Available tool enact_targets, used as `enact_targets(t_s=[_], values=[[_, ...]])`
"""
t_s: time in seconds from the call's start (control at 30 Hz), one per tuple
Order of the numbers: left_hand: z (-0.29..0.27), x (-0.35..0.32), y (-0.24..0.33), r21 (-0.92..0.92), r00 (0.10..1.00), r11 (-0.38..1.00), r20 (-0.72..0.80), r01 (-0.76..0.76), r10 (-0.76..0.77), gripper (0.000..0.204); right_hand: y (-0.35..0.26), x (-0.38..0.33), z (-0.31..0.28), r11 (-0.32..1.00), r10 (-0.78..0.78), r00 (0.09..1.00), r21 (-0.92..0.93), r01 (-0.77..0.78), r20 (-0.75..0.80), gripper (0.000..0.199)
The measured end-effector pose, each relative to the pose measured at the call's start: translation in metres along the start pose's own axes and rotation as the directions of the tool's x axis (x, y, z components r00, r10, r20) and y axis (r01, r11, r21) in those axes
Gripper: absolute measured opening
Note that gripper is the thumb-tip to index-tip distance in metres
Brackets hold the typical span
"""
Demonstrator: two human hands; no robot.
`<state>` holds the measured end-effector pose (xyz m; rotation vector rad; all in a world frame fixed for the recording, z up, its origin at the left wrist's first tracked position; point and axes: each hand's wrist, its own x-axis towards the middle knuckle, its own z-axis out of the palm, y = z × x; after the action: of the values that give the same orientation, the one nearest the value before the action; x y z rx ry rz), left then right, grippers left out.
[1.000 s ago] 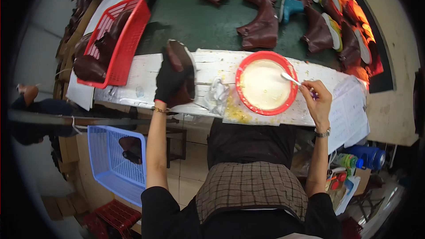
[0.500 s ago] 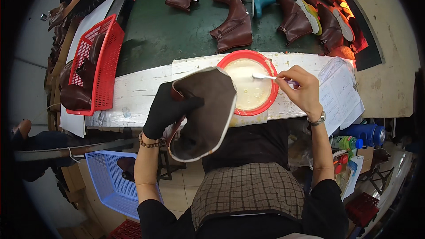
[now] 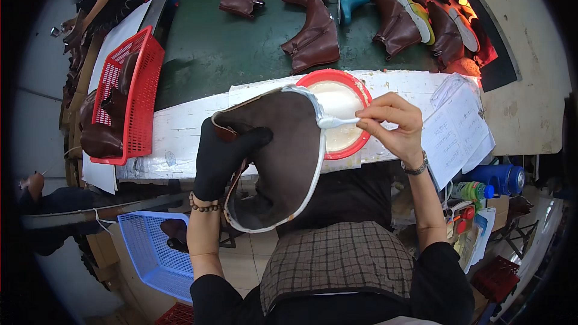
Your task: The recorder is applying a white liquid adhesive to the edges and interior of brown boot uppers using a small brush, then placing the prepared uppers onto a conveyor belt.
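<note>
My left hand (image 3: 232, 150), in a black glove, grips a brown boot upper (image 3: 286, 144) by its near-left side, the thumb pressed over its dark inner face. A pale rim runs along its edge, with wet white paste on the upper right stretch. My bare right hand (image 3: 394, 123) pinches a small white brush (image 3: 340, 121), like a toothbrush, whose head touches that edge. Behind them stands a red bowl (image 3: 365, 93) of creamy white paste, partly hidden by the upper.
Several brown boots (image 3: 313, 36) and a teal boot form (image 3: 351, 1) lie on the green bench (image 3: 205, 42). At left, a red basket (image 3: 144, 78) holds brown pieces; a blue basket (image 3: 141, 259) sits lower. Papers (image 3: 451, 138) and bottles (image 3: 475, 191) are at right. Another person works far left.
The brush has come out of the bowl and moved left and down onto the upper's edge. White paste now shows there. The upper has turned slightly in my left hand.
</note>
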<state>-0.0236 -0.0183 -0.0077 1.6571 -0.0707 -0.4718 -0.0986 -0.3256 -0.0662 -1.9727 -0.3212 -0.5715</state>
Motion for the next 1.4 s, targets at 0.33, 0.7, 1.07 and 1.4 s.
enact_targets(t_s=[0.33,0.7,1.07,1.4], values=[[-0.016,0.018,-0.017,0.077,0.993,0.997,0.118,0.018,-0.027,0.033,0.01,0.002,-0.014,0.977,0.18,0.984,-0.121,-0.177,0.01,0.011],[-0.012,0.021,-0.013,0.194,0.966,0.979,0.231,0.07,-0.115,0.043,0.018,0.006,-0.018,0.933,0.195,0.98,-0.316,-0.173,0.038,0.006],[0.003,0.013,0.004,0.099,0.92,0.993,0.378,0.067,-0.1,0.041,0.001,0.036,-0.011,0.999,-0.047,0.992,0.016,0.046,0.116,0.015],[-0.006,0.004,0.004,-0.198,0.998,0.978,-0.004,-0.064,0.064,0.032,-0.006,0.007,0.006,0.997,-0.048,0.995,0.07,0.042,0.084,0.022]])
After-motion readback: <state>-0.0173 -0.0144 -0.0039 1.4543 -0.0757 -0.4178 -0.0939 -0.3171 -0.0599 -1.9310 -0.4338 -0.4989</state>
